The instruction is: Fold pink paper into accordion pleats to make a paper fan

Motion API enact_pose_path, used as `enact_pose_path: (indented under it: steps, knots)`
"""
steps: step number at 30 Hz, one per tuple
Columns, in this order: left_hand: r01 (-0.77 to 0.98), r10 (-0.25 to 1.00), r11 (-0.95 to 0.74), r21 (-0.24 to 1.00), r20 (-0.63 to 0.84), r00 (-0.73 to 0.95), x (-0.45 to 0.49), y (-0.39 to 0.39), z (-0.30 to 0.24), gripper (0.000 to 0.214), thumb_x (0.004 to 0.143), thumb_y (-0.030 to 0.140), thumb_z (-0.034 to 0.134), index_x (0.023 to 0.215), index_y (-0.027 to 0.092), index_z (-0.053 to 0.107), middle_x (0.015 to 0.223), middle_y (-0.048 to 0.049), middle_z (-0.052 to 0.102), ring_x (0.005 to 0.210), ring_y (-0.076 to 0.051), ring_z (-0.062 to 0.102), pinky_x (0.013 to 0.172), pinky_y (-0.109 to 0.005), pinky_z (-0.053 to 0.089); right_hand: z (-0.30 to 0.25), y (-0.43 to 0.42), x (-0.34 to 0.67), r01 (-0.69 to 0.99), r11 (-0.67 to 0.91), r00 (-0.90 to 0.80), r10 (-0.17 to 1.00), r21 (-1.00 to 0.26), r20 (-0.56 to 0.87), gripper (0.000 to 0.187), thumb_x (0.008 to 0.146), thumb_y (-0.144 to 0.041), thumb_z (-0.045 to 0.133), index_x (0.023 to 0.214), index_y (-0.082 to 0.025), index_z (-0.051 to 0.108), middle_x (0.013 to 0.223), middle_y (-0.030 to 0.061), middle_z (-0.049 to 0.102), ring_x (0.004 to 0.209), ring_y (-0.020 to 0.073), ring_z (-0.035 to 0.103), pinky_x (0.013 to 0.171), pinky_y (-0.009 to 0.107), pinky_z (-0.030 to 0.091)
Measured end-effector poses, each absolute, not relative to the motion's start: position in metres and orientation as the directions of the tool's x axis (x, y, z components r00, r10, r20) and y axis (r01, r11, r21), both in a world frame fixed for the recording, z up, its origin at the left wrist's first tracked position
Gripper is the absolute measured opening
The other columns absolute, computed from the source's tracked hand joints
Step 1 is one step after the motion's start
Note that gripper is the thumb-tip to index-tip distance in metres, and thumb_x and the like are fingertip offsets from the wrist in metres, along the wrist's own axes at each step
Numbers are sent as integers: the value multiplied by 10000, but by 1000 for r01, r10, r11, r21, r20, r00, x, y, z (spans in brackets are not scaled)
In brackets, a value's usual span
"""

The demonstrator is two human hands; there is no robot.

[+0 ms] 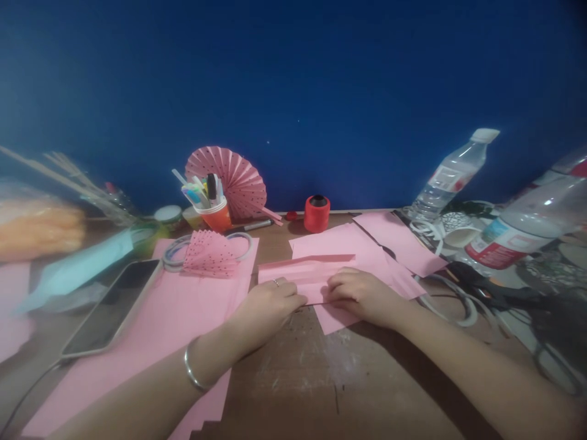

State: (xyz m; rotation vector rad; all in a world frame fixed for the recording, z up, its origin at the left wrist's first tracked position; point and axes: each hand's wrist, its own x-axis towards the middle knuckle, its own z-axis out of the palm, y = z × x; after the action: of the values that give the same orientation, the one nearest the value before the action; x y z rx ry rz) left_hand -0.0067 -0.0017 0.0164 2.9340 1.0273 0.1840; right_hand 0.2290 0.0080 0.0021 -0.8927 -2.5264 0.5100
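Observation:
A folded strip of pink paper point(306, 270) lies on the wooden table point(302, 373) in front of me. My left hand point(270, 302), with a ring and a bracelet at the wrist, pinches the strip's near edge with curled fingers. My right hand point(360, 292) presses down on the same strip just to the right, its fingers bent over the fold. The two hands almost touch. Flat pink sheets point(353, 244) lie under and behind the strip.
A phone point(112, 305) lies on a large pink sheet point(156, 342) at left, near a small pleated pink piece point(210, 253). Behind stand a pen cup point(213, 211), a pink paper fan point(233, 180) and a red thread spool point(317, 213). Water bottles point(452, 174) and scissors point(486, 287) sit at right.

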Motion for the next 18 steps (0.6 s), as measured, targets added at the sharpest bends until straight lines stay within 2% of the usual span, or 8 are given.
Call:
enact_pose_path:
  steps: [9, 14, 18]
  knots:
    - [638, 646, -763, 101, 92, 758, -10, 1, 14, 214, 838, 178, 447, 959, 257, 605, 771, 0, 571, 809, -136, 526, 724, -260, 422, -3, 14, 230, 476, 710, -693, 666, -518, 276, 146, 816, -253, 534, 843, -230, 676, 888, 19, 660, 833, 136, 569, 769, 291, 437]
    - [625, 627, -779, 53, 92, 774, -11, 0, 16, 205, 825, 150, 453, 925, 238, 609, 762, -6, 564, 791, -139, 528, 704, -261, 427, -4, 13, 231, 475, 718, -695, 661, -509, 283, 147, 815, -261, 536, 847, -235, 678, 884, 21, 661, 829, 140, 573, 764, 297, 440]
    - [601, 600, -798, -37, 44, 799, -8, -3, 20, 189, 801, 105, 465, 905, 199, 593, 776, -22, 560, 791, -172, 518, 663, -289, 443, -3, 13, 231, 475, 730, -706, 649, -492, 282, 160, 821, -260, 525, 852, -238, 681, 881, 22, 658, 827, 141, 567, 763, 292, 436]
